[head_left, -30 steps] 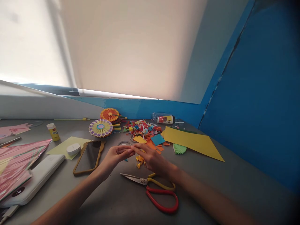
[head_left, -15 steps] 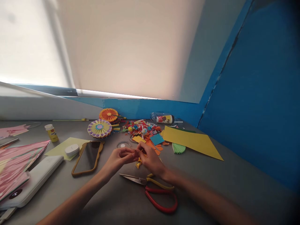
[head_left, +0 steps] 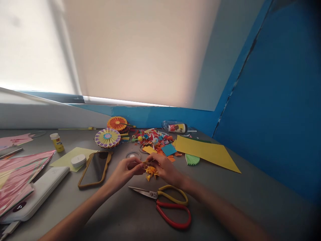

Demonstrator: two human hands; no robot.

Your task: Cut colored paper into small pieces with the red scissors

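My left hand (head_left: 126,171) and my right hand (head_left: 164,168) meet over the middle of the grey table (head_left: 250,194), fingertips pinched together on a small orange paper piece (head_left: 146,162). A little heap of folded orange paper bits (head_left: 151,172) lies on the table right under the fingers. Just in front of my right wrist lie scissors (head_left: 165,204) with one yellow and one red handle, blades pointing left.
A phone in a tan case (head_left: 94,168) lies left of my hands, beside a white power bank (head_left: 37,195) and pink paper sheets (head_left: 17,174). Behind are paper rosettes (head_left: 107,137), a scrap pile (head_left: 152,138), a yellow sheet (head_left: 205,150), a glue bottle (head_left: 57,141) and a blue wall (head_left: 276,117).
My fingers went from loosely touching to a tight pinch on the small orange piece, and both hands shifted slightly nearer to me. Everything on the table stayed put.
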